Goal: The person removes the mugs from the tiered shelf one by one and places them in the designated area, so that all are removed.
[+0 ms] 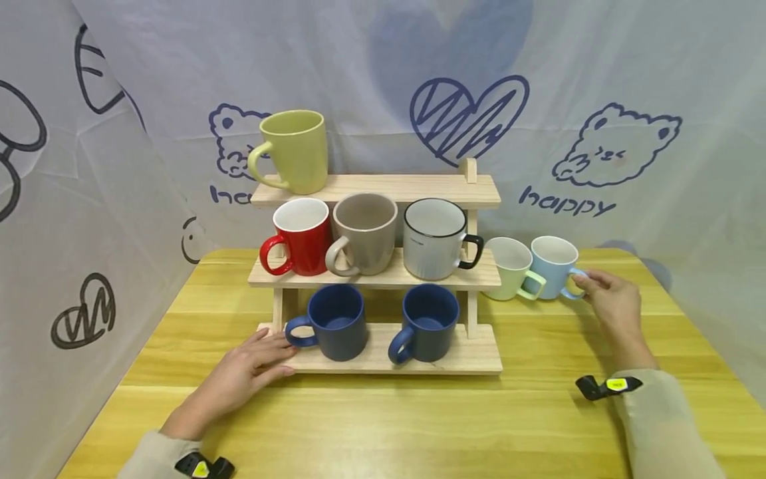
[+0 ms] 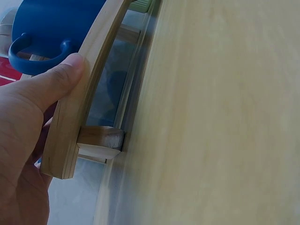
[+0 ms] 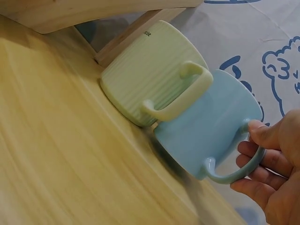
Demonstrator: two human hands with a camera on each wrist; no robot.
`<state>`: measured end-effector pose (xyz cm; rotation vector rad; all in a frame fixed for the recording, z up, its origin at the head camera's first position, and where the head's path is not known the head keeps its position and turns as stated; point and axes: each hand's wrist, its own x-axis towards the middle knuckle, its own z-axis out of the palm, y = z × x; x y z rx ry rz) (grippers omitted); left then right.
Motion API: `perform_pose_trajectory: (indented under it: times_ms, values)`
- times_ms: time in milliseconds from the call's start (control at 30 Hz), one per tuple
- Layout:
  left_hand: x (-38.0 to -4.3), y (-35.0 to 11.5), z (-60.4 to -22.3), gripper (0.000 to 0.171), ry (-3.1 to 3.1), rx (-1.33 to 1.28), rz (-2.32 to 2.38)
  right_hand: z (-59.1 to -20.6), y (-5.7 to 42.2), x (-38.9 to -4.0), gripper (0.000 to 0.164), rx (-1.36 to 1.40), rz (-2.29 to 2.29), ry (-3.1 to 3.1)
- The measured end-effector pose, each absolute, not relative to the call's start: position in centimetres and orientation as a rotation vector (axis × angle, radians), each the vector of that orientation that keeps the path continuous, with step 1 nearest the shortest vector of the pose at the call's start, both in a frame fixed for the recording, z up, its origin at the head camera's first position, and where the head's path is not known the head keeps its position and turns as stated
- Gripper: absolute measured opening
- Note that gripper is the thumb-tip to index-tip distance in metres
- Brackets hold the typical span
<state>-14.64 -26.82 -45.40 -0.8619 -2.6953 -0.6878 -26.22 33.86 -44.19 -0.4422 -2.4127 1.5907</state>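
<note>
My right hand [image 1: 613, 303] pinches the handle of a light blue mug [image 3: 211, 124], thumb on its upper part and fingers below. That mug stands against a pale green mug [image 3: 152, 75], whose square handle points toward it. At the other side, my left hand [image 1: 242, 372] holds the left end of the bottom board of a three-tier wooden shelf [image 1: 383, 362], its thumb [image 2: 65, 77] along the front edge. Close to those fingers is the handle of a dark blue mug [image 1: 338, 329]. A second dark blue mug [image 1: 427, 326] shares the bottom tier.
On the middle tier stand a red mug [image 1: 308, 246], a taupe mug [image 1: 368, 239] and a white mug [image 1: 432, 246] with black rim and handle. A yellow-green mug [image 1: 302, 153] sits at the top tier's left. A printed curtain [image 1: 359, 60] hangs behind the wooden table [image 1: 395, 426].
</note>
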Motion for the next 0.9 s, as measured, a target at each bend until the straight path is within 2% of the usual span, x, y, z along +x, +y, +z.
perform_pose_trajectory:
  times_ms: [167, 533, 900]
  values:
    - [-14.57, -26.80, -45.35, 0.035, -2.710, -0.854, -0.688, -44.28, 33.89, -26.02, 0.051, -0.434, 1.439, -2.493]
    - [-14.36, -26.89, -45.16, 0.036, -2.717, -0.839, -0.693, -44.44, 33.83, -26.06, 0.052, -0.422, 1.438, -2.503]
    - [-14.46, -26.87, -45.28, 0.035, -2.704, -0.850, -0.686, -44.99, 34.01, -26.25, 0.052, -0.412, 1.645, -2.397]
